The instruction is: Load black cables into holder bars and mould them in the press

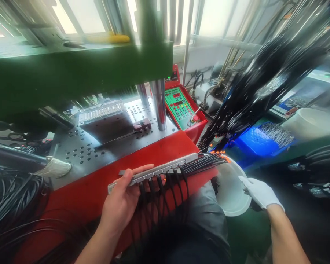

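Observation:
My left hand (121, 200) is bare and grips a long metal fixture bar (156, 170) over the red machine ledge (79, 194). Several black cables (159, 198) hang down from the bar, and more black wires with orange tips (211, 157) stick out of its right end. My right hand (260, 192) wears a white glove and rests at the rim of a white bowl (231, 190) beside my knee. Its fingers are curled at the rim; I cannot make out anything held in them.
A green press with steel columns (158, 102) stands over a perforated metal plate (104, 139). A red and green control panel (181, 108) sits behind. Bundles of black cable (264, 88) hang at the right above a blue tray (261, 141). More cables (11, 205) lie at the left.

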`<state>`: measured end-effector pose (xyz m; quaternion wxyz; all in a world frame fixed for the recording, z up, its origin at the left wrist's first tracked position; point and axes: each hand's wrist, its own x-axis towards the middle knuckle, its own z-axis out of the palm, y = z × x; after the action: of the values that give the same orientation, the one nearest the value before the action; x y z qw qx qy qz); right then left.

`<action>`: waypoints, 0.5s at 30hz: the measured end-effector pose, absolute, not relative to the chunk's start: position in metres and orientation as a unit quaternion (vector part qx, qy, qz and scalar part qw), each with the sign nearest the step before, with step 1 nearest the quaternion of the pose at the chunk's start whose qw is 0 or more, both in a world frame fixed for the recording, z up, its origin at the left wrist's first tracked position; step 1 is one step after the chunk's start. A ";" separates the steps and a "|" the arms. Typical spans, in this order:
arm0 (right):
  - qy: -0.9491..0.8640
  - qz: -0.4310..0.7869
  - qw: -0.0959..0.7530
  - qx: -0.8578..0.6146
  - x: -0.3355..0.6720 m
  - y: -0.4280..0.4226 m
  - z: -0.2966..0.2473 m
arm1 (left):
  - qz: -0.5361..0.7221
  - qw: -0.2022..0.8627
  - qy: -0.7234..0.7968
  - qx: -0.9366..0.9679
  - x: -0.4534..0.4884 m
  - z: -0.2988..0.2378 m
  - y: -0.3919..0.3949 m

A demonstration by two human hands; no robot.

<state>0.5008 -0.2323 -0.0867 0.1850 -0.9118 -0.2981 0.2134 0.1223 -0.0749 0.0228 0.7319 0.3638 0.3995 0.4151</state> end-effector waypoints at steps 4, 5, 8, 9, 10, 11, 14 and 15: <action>-0.259 0.230 0.354 -0.869 0.473 -0.216 -0.048 | 0.361 0.749 0.391 0.394 0.131 0.027 -0.074; -0.277 0.215 0.375 -0.858 0.461 -0.210 -0.035 | 0.346 0.753 0.389 0.401 0.134 0.027 -0.073; -0.415 0.201 0.380 -0.802 0.421 -0.187 -0.001 | 0.297 0.776 0.377 0.409 0.143 0.026 -0.071; -0.467 0.238 0.374 -0.765 0.409 -0.179 0.007 | 0.285 0.785 0.375 0.403 0.145 0.025 -0.070; -0.513 0.308 0.357 -0.717 0.397 -0.173 0.013 | 0.274 0.794 0.376 0.391 0.147 0.024 -0.069; -0.543 0.393 0.336 -0.662 0.387 -0.167 0.018 | 0.266 0.802 0.382 0.375 0.148 0.022 -0.068; -0.548 0.565 0.310 -0.534 0.369 -0.158 0.022 | 0.259 0.807 0.423 0.321 0.146 0.017 -0.067; -0.539 0.576 0.324 -0.523 0.367 -0.156 0.022 | 0.259 0.803 0.438 0.310 0.145 0.015 -0.070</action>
<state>0.3666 -0.1562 0.0220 0.3240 -0.5229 -0.5388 0.5755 0.1452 -0.0695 0.0146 0.8034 0.3099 0.4375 0.2589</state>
